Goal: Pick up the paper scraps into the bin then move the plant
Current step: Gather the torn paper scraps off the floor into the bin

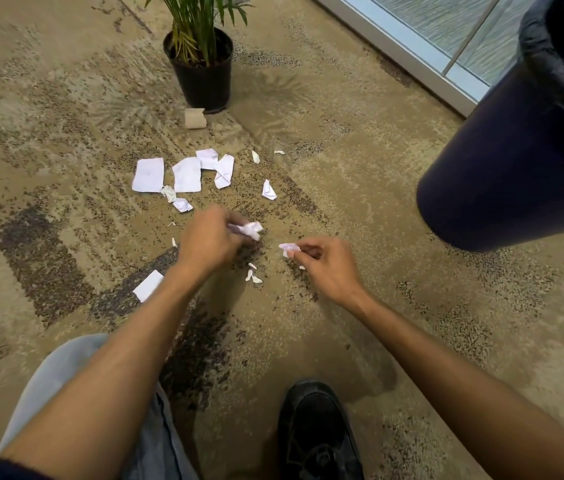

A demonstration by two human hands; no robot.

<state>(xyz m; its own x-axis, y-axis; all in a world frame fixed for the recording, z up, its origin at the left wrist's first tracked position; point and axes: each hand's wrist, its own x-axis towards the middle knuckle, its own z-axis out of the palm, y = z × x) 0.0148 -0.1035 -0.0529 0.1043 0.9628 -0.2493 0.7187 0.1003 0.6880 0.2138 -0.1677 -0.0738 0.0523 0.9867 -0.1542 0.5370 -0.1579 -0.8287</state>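
Note:
My left hand [209, 239] is closed around a crumpled white paper scrap [251, 229] just above the carpet. A little to its right, my right hand [322, 263] pinches a small paper scrap [289, 247] between thumb and fingers. Several flat and crumpled white scraps [187, 174] lie on the carpet beyond my hands, and one flat piece [148, 285] lies by my left forearm. Tiny bits [252, 276] sit between my hands. The potted plant [200, 60] in a black pot stands at the top centre. The dark bin [516, 161] with a black liner stands at the right.
A brown cardboard tube [195, 118] lies just in front of the plant pot. A glass wall with a pale metal frame [412, 53] runs along the top right. My knee [65, 368] and black shoe [318, 431] are at the bottom on the patterned carpet.

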